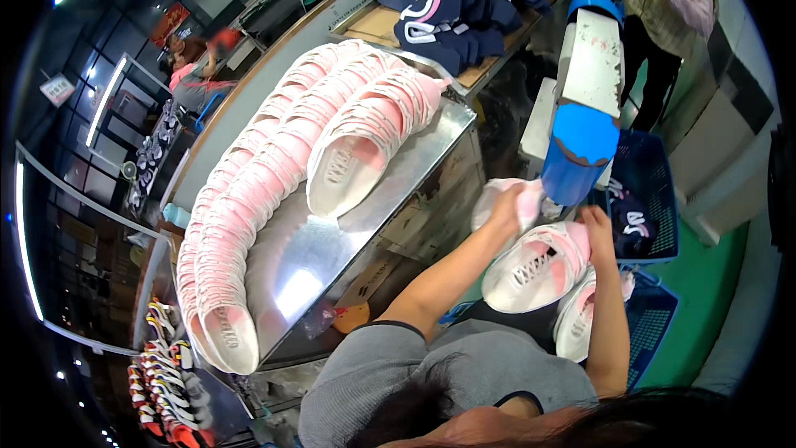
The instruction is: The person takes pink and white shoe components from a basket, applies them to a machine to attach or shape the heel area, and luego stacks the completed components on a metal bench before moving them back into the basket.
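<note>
My left hand (507, 203) grips a pink and white shoe upper (497, 196) just below the blue head of a white machine (580, 145). My right hand (595, 228) rests on the edge of another pink and white shoe upper (535, 267) lying in front of me. A third upper (575, 323) lies under it, beside my right forearm. To the left, long rows of nested pink and white uppers (274, 174) lie on a shiny metal table (431, 145).
Blue plastic baskets (655, 174) stand to the right, one holding a dark upper (634, 224). Navy and pink uppers (456, 4) are piled on a far bench. Other people stand at the top edge. Colourful shoes (162, 382) hang at lower left.
</note>
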A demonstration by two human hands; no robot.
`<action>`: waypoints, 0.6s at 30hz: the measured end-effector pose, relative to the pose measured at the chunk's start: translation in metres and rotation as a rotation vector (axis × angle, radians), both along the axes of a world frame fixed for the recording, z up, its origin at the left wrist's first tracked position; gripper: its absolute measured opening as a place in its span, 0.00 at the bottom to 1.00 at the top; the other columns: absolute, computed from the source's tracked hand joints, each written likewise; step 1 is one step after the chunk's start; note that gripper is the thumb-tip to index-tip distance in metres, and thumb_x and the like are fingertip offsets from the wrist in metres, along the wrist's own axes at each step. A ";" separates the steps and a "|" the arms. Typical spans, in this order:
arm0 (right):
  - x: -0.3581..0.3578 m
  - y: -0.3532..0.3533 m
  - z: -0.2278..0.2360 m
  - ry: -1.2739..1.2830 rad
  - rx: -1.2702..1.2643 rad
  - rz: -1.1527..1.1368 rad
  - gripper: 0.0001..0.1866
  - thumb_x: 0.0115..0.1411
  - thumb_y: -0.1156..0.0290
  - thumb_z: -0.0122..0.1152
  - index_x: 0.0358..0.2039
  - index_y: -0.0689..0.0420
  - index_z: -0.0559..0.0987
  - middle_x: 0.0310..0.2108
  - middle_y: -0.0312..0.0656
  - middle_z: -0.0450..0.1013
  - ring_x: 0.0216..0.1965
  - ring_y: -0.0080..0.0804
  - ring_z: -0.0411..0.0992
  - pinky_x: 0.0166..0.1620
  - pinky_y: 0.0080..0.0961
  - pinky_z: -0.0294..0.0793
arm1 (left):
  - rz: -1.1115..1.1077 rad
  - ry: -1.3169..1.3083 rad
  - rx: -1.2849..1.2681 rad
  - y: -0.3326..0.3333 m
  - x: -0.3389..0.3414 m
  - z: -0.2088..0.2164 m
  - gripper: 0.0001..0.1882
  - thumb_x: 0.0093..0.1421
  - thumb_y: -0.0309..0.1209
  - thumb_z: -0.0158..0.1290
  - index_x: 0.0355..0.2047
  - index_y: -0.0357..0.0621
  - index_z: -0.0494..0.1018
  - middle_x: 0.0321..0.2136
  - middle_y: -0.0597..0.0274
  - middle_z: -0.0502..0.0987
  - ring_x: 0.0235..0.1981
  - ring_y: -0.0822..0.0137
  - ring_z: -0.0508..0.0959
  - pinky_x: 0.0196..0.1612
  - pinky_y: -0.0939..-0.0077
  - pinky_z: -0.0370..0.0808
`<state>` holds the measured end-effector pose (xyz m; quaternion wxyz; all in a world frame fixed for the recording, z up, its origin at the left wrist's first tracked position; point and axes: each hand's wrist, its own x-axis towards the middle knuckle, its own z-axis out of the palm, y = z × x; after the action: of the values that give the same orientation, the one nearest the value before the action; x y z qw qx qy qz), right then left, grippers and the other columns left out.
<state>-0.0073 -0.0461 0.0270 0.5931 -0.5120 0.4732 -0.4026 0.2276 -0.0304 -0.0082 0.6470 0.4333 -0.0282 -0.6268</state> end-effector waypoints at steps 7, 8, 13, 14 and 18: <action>-0.027 0.045 -0.014 -0.014 0.044 -0.314 0.08 0.59 0.70 0.55 0.34 0.61 0.78 0.31 0.39 0.74 0.33 0.29 0.70 0.39 0.25 0.70 | -0.349 -0.655 -0.049 0.171 0.002 0.098 0.15 0.65 0.38 0.47 0.43 0.39 0.71 0.37 0.68 0.74 0.38 0.77 0.72 0.42 0.79 0.70; -0.007 0.053 -0.022 -0.079 0.074 -0.235 0.08 0.59 0.72 0.53 0.36 0.61 0.78 0.32 0.41 0.74 0.35 0.30 0.71 0.41 0.26 0.70 | -0.394 -0.650 -0.035 0.172 -0.006 0.087 0.16 0.64 0.39 0.48 0.44 0.39 0.71 0.37 0.66 0.74 0.38 0.76 0.72 0.41 0.79 0.70; 0.042 0.074 -0.010 -0.227 0.123 -0.228 0.10 0.61 0.71 0.52 0.38 0.64 0.75 0.30 0.41 0.74 0.34 0.26 0.71 0.39 0.21 0.68 | -0.243 -0.495 -0.172 0.152 -0.032 0.086 0.17 0.62 0.34 0.50 0.46 0.35 0.70 0.40 0.60 0.75 0.40 0.71 0.74 0.43 0.75 0.71; 0.035 0.070 -0.002 -0.180 0.063 -0.324 0.09 0.61 0.72 0.53 0.38 0.64 0.75 0.28 0.41 0.74 0.32 0.26 0.71 0.37 0.22 0.69 | -0.214 -0.495 -0.177 0.150 -0.023 0.088 0.17 0.62 0.34 0.50 0.46 0.35 0.70 0.40 0.60 0.75 0.40 0.70 0.74 0.43 0.75 0.71; 0.006 0.062 -0.003 0.127 -0.089 -0.330 0.15 0.55 0.67 0.62 0.39 0.63 0.74 0.28 0.42 0.74 0.31 0.27 0.72 0.37 0.24 0.70 | -0.123 -0.595 -0.167 0.133 0.009 0.112 0.17 0.61 0.34 0.51 0.45 0.34 0.70 0.39 0.60 0.75 0.40 0.69 0.75 0.44 0.75 0.71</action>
<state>-0.0015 0.0157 0.0243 0.4646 -0.4775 0.5692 -0.4819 0.2367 0.1023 0.1035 0.6047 0.5406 -0.2936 -0.5059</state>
